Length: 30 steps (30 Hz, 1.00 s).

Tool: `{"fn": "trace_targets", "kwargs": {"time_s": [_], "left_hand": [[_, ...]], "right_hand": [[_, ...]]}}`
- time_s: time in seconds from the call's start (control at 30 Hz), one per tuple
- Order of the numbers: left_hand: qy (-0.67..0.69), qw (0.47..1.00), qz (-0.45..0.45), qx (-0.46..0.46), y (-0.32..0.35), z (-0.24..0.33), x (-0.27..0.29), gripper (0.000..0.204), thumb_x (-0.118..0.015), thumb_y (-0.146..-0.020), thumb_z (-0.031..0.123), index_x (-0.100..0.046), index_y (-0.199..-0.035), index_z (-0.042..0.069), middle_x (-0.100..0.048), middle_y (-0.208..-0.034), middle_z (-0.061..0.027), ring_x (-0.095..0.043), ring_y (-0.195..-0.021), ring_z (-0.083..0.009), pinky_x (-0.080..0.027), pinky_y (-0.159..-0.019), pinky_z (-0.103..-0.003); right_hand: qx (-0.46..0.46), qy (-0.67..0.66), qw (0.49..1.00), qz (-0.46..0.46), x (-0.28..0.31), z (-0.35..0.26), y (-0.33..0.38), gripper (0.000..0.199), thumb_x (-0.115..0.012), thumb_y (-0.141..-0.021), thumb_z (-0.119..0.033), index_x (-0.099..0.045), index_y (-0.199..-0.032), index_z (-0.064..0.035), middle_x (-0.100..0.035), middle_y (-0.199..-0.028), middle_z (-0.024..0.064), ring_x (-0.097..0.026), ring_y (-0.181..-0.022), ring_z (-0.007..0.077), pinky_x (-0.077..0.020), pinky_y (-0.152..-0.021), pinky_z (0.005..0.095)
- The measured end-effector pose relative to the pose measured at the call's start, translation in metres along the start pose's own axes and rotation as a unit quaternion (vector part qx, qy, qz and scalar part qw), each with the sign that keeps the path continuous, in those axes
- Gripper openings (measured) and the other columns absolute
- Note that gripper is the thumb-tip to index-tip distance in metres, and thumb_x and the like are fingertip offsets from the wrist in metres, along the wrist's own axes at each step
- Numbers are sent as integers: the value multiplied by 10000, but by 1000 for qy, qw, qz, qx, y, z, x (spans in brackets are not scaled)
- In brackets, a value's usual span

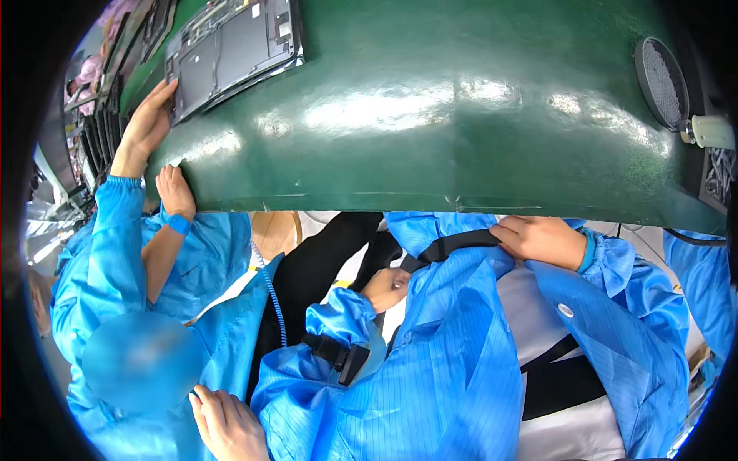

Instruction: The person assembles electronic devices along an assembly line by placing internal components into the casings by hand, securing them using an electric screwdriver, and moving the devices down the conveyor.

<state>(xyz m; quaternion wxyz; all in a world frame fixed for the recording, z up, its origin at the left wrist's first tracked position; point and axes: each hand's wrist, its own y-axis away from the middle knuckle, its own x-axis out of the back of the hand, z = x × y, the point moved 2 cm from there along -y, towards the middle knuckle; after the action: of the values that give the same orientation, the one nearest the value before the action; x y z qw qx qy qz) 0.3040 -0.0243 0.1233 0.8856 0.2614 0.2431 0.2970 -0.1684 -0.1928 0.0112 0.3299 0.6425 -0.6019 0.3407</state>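
A black strap [460, 244] runs across the front of my blue coat [461, 346], just below the table edge. My right hand [542, 242] is closed on its right end, fingers curled over it. At the strap's lower left end, my left hand [387, 290] is closed round it, its fingertips partly hidden by the coat. On my left forearm sits a black band with a buckle-like block [338, 355]. The coat hangs open over a pale garment, where another black strap [565, 380] shows.
The green table [461, 154] spans the far side. A co-worker's hand [146, 123] touches an opened laptop chassis [231, 58]; their other hand [175, 192] rests at the table edge. Another person's hand [227, 422] shows low left. A round mesh-faced device [663, 84] stands far right.
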Motion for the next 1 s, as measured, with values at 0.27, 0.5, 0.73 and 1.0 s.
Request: {"fn": "trace_targets", "kwargs": {"time_s": [0.27, 0.5, 0.73, 1.0], "left_hand": [[781, 589, 208, -4, 224, -52, -124, 220, -511, -936, 125, -483, -1108, -9, -501, -946, -51, -496, -868, -127, -415, -771, -212], [686, 628, 309, 198, 147, -60, -161, 146, -519, -923, 90, -474, -1059, 61, -493, -887, -25, -481, -805, -94, -423, -739, -208], [764, 564, 274, 151, 164, -59, -153, 114, -591, -886, 137, -559, -984, 89, -567, -870, -45, -550, -803, -129, -469, -720, -235], [804, 544, 221, 93, 226, -34, -133, 167, -633, -844, 142, -562, -969, 56, -557, -874, -64, -553, -819, -156, -469, -712, -238]], "right_hand": [[110, 71, 991, 17, -12, -14, -36, 84, -546, -704, -136, -563, -687, -55, -546, -691, 52, -587, -724, 203, -489, -626, 306], [120, -28, 992, -15, -6, -16, -38, 104, -538, -719, -136, -569, -700, -39, -571, -713, 79, -598, -715, 219, -510, -646, 312], [82, -80, 993, -17, -1, -11, -38, 138, -551, -708, -119, -582, -728, 14, -579, -698, 160, -619, -676, 299, -505, -617, 398], [99, -114, 987, 51, 10, -4, -36, 124, -538, -751, -84, -592, -764, 27, -590, -745, 186, -613, -691, 306, -498, -660, 405]]}}
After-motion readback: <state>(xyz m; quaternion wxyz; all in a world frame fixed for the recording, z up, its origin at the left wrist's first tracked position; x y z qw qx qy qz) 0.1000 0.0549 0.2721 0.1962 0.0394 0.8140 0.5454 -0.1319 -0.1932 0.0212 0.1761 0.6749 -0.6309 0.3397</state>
